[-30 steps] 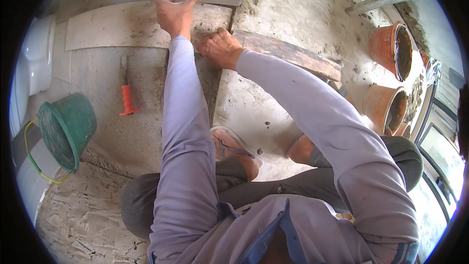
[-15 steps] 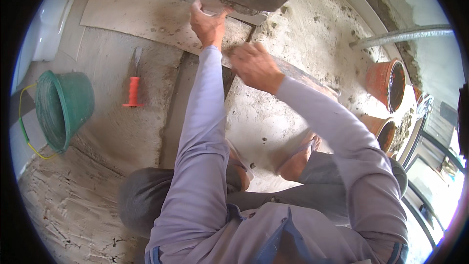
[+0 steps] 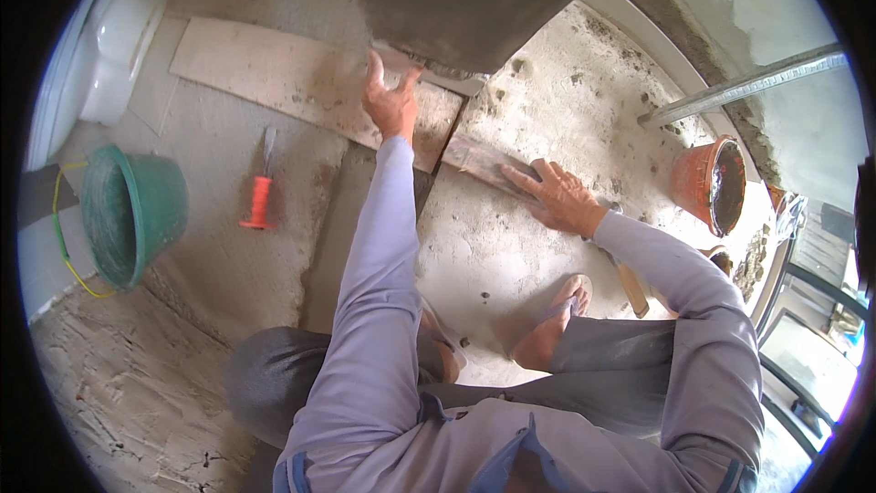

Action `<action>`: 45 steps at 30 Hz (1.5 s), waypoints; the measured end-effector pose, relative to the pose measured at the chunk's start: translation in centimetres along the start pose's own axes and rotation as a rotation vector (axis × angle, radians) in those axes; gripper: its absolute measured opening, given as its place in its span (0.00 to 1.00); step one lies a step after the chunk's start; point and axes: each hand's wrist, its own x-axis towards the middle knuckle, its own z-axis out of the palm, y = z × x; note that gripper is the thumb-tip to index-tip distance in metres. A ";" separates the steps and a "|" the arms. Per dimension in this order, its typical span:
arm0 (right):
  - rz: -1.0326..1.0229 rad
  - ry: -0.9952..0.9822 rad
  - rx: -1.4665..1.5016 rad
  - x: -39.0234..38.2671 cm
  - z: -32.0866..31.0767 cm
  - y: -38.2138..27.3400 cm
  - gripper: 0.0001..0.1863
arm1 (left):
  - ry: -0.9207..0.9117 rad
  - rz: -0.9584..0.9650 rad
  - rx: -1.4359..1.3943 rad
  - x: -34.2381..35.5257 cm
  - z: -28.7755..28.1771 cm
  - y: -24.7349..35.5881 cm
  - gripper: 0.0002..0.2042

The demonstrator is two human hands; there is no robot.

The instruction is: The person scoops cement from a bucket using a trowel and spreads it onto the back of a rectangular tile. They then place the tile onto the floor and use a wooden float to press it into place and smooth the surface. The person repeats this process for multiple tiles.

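My left hand reaches forward to a narrow pale strip at the foot of a grey plastered block. Its thumb and fingers are spread, with the tips touching the strip. Below this hand lies a long, dusty, pale tile. To the right, my right hand has its fingers over the far edge of a worn wooden board. The board lies on the floor just beyond a dark gap, and the hand hides part of its right end.
A chisel with an orange guarded handle lies on the left floor. A green bucket lies tipped beyond it. Orange buckets stand at right, near a metal pole. A wooden handle shows beside my right foot.
My right hand has moved right and nearer, from beside my left hand onto the wooden board. The left hand stays at the strip, its fingers spread. The whole view has shifted slightly.
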 end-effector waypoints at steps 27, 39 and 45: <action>-0.234 0.179 -0.042 2.7 0.4 13.0 0.33 | -0.427 -0.343 0.027 -0.3 -2.5 2.3 0.27; -0.159 0.210 0.373 -0.5 -7.3 0.3 0.41 | -0.115 -0.154 -0.241 -2.7 1.1 -2.4 0.52; -0.046 0.196 0.373 4.2 -11.6 -5.2 0.42 | -0.228 -0.279 -0.058 -3.1 3.4 1.3 0.60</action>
